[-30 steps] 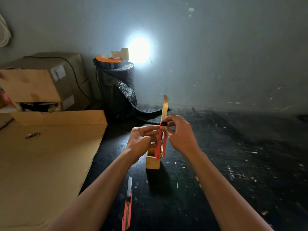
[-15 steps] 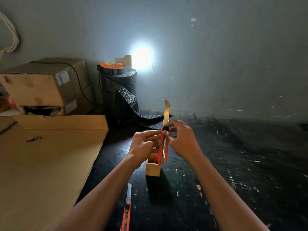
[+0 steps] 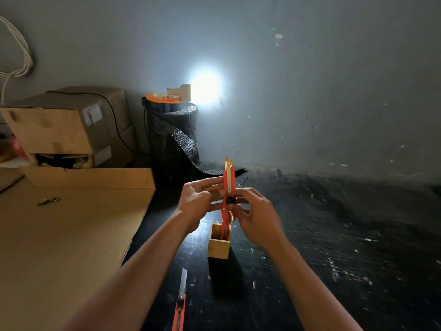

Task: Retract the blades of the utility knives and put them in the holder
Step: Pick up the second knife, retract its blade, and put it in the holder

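Knives are dealt with one at a time: one (image 3: 180,304) lies at the floor's near edge with its blade still out, while another (image 3: 228,194) is held upright just above the holder (image 3: 219,244), pinched by the left hand (image 3: 199,203), with the right hand (image 3: 255,211) closed on its black slider (image 3: 230,201); only a short tip (image 3: 228,161) shows, so retraction is judged nearly done and insertion left. A red shape inside the holder cannot be identified. The floor (image 3: 334,235) is dark and paint-flecked, with flat cardboard (image 3: 59,235) and boxes (image 3: 66,125) at its left, a black roll (image 3: 171,139) and a lamp (image 3: 181,91) by the grey wall (image 3: 310,80).
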`<move>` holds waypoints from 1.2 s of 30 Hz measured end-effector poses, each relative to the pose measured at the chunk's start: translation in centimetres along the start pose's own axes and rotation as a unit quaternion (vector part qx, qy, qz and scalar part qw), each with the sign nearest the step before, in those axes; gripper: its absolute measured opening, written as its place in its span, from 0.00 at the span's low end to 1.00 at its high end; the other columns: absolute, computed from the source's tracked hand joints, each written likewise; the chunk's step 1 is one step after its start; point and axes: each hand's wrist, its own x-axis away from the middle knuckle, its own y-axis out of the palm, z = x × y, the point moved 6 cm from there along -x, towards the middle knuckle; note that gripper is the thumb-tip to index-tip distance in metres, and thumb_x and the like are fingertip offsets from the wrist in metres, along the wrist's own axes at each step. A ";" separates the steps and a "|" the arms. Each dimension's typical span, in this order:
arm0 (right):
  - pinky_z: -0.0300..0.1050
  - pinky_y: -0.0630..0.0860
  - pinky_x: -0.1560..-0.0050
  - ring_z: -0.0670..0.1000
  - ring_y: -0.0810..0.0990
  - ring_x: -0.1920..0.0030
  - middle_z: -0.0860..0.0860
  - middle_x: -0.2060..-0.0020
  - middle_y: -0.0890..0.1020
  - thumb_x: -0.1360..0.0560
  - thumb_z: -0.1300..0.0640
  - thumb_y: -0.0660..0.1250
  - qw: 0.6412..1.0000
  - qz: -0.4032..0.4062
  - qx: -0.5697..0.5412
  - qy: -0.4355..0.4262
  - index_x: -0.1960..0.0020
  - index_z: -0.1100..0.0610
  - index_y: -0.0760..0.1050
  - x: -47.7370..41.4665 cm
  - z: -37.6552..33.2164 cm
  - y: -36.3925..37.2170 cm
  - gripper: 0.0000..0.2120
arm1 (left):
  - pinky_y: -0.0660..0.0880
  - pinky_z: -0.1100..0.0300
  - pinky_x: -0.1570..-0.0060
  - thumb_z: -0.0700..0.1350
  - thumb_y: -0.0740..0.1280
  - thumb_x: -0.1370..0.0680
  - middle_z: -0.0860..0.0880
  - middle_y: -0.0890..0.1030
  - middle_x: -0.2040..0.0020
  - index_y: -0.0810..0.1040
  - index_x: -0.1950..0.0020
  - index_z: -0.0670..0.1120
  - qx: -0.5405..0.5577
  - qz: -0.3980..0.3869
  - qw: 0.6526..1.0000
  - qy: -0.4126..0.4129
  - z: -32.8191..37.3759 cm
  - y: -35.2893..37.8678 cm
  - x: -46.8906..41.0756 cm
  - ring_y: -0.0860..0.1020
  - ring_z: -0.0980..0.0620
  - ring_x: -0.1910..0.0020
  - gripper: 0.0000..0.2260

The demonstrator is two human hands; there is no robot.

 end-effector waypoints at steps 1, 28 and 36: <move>0.20 0.71 0.52 0.41 0.79 0.48 0.47 0.42 0.82 0.24 0.59 0.72 1.000 -0.001 -0.008 0.004 0.39 0.53 0.79 0.2 0.1 0.1 0.14 | 0.85 0.57 0.62 0.27 0.69 0.23 0.43 0.89 0.51 0.85 0.41 0.40 -0.006 0.003 1.000 -0.002 0.2 -0.2 -0.2 0.89 0.48 0.57 0.15; 0.20 0.70 0.64 0.37 0.77 0.53 0.39 0.49 0.79 0.25 0.50 0.72 0.992 0.010 -0.092 0.087 0.46 0.45 0.73 2.3 0.7 -0.3 0.11 | 0.82 0.64 0.66 0.28 0.67 0.22 0.54 0.89 0.60 0.84 0.41 0.42 -0.096 -0.014 0.995 0.034 1.1 1.2 0.1 0.89 0.54 0.60 0.14; 0.23 0.71 0.59 0.37 0.80 0.53 0.35 0.52 0.80 0.26 0.52 0.74 0.992 0.010 -0.096 0.078 0.50 0.39 0.74 2.6 0.3 -0.4 0.11 | 0.81 0.64 0.66 0.28 0.67 0.22 0.55 0.89 0.61 0.84 0.43 0.44 -0.093 -0.022 0.995 0.038 1.3 1.3 0.5 0.88 0.55 0.61 0.15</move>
